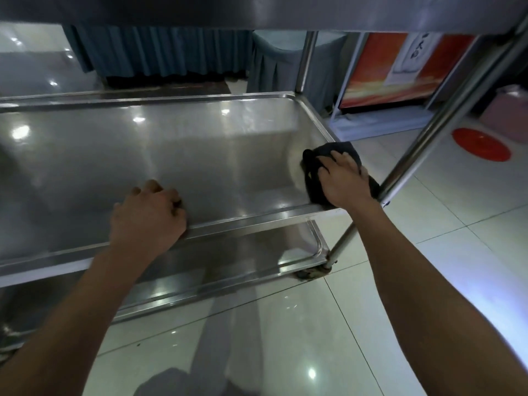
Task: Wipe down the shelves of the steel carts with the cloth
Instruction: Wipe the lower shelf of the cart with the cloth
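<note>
The right hand [341, 178] lies flat, fingers spread and fairly straight, pressing the crumpled dark cloth [314, 178] onto the near right corner of the middle shelf of the brushed steel cart [171, 155]. So that grip is open, a palm press and not a pinch. The cloth sits just beside the slanted steel corner post [445, 124] and partly overhangs the shelf's raised rim.

The left hand [147, 215] has its fingers curled over the near rim of the same shelf, a closed grip that seems to steady the cart.

The main risk, as I judge it, lies in that corner. Because the cloth is only pressed down, a stroke outward could carry it over the rim and drop it onto the glossy pale tiled floor [428, 252]. A stroke toward the post could drive the knuckles into the tube, and the tight angle where the rim meets the post is likely to be missed.

The cart stands on a small caster [313, 272], so a hard push across the shelf could roll it if the left hand loosens.

The underside of the steel top shelf [257, 10] hangs close overhead, and rising carelessly could bring the head against it. The lower steel shelf [257, 252] beneath looks not yet reached.
</note>
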